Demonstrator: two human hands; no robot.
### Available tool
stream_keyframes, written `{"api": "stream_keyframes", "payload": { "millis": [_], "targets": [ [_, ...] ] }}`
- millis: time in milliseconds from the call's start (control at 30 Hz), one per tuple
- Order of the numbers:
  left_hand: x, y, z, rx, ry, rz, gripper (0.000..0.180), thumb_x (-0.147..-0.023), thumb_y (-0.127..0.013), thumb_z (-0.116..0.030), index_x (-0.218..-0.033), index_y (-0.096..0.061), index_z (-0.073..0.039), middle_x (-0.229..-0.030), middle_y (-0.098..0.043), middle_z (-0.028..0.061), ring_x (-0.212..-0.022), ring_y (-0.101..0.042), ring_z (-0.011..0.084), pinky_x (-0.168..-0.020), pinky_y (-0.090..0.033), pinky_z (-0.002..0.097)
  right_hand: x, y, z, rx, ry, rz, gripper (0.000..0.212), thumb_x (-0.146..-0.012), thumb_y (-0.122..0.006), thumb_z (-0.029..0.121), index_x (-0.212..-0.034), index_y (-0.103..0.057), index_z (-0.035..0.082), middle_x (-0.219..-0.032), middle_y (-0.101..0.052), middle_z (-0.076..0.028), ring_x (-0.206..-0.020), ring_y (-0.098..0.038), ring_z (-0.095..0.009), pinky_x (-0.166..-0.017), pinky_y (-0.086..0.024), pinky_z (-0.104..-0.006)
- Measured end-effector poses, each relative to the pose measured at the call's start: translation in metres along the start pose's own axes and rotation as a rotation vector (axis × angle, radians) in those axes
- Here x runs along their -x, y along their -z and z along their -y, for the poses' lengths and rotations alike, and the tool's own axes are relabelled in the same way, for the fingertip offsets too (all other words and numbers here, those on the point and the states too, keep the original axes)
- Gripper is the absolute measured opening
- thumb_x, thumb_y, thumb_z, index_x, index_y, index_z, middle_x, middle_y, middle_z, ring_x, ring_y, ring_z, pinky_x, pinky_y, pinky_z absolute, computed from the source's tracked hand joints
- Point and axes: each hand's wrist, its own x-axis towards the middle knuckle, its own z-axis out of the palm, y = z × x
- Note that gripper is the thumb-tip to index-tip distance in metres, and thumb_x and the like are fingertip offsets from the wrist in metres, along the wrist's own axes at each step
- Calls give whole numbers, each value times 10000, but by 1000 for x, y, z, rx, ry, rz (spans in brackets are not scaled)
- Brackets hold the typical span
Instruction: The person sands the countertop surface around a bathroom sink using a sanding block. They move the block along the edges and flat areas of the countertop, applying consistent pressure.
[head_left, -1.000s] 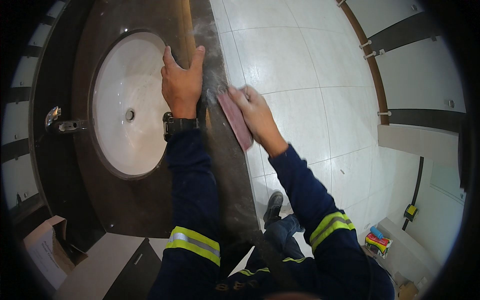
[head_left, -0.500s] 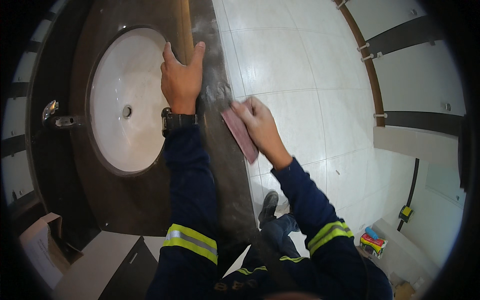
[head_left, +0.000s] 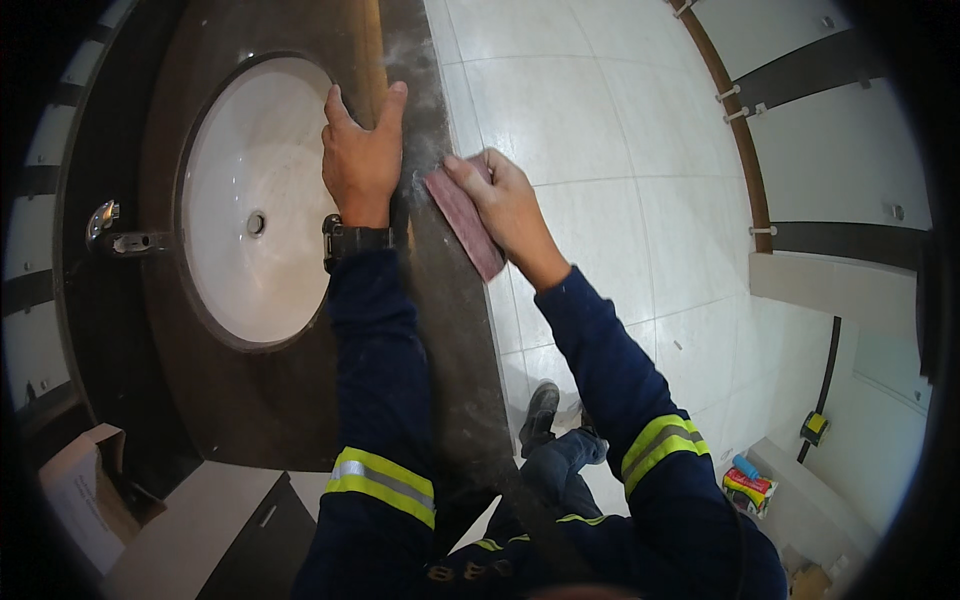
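Note:
A reddish-purple sanding block, long and flat, is gripped in my right hand. It meets the front edge of the dark countertop, where pale dust lies. My left hand rests on the counter between the sink and that edge, thumb and index finger spread wide. These two digits straddle a tan strip that runs along the counter; the other fingers are mostly hidden. Beside my left hand is the white oval sink.
A chrome tap stands on the sink's far left side. White tiled floor lies right of the counter. An open cardboard box is at lower left. At lower right are a colourful packet and a yellow-and-black tape measure.
My right hand has moved the sanding block up and slightly left along the counter edge. My left hand stays nearly in place.

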Motion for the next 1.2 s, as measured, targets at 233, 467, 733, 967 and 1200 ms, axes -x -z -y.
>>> {"api": "stream_keyframes", "payload": {
  "millis": [233, 467, 733, 967, 1200],
  "targets": [
    [-1, 0, 4, 10, -14, -19, 1037, -909, -655, -717, -1619, -377, -14, -1478, -556, 333, -1384, -552, 475, -1159, -436, 502, 27, -2, 0, 49, 19, 4, 475, -1013, -719, 437, -832, -585, 19, -729, -513, -7, -730, -466, -112, -645, -428, -339],
    [-3, 3, 7, 16, -8, 1, 1057, -905, -651, -725, -1616, -369, 4, -1520, -535, 325, -1409, -534, 470, -1167, -429, 501, 96, 2, -14, 62, -8, 26, 441, -1003, -731, 413, -860, -597, 18, -750, -532, -42, -751, -496, -132, -674, -436, -343],
    [-4, -7, 5, 27, -27, 9, 1061, -901, -646, -730, -1619, -365, 0, -1530, -528, 321, -1427, -518, 462, -1182, -413, 495, 28, -4, -15, -87, -48, 55, 419, -1031, -696, 416, -855, -582, 54, -765, -490, 0, -774, -456, -108, -701, -425, -309],
    [-1, -4, 13, 17, -52, 3, 1073, -900, -638, -742, -1625, -352, -5, -1532, -527, 320, -1429, -520, 454, -1179, -417, 494, 113, 8, -19, -35, -168, 95, 419, -1071, -635, 415, -873, -561, 54, -790, -469, -12, -800, -434, -116, -742, -426, -312],
    [-3, 2, 7, 10, -19, -7, 1085, -892, -645, -742, -1631, -345, -7, -1518, -541, 323, -1422, -529, 453, -1173, -422, 495, 114, 2, -25, -154, -218, 92, 430, -1084, -630, 415, -869, -559, 49, -814, -494, 32, -791, -450, -93, -722, -413, -284]
  ]
}}
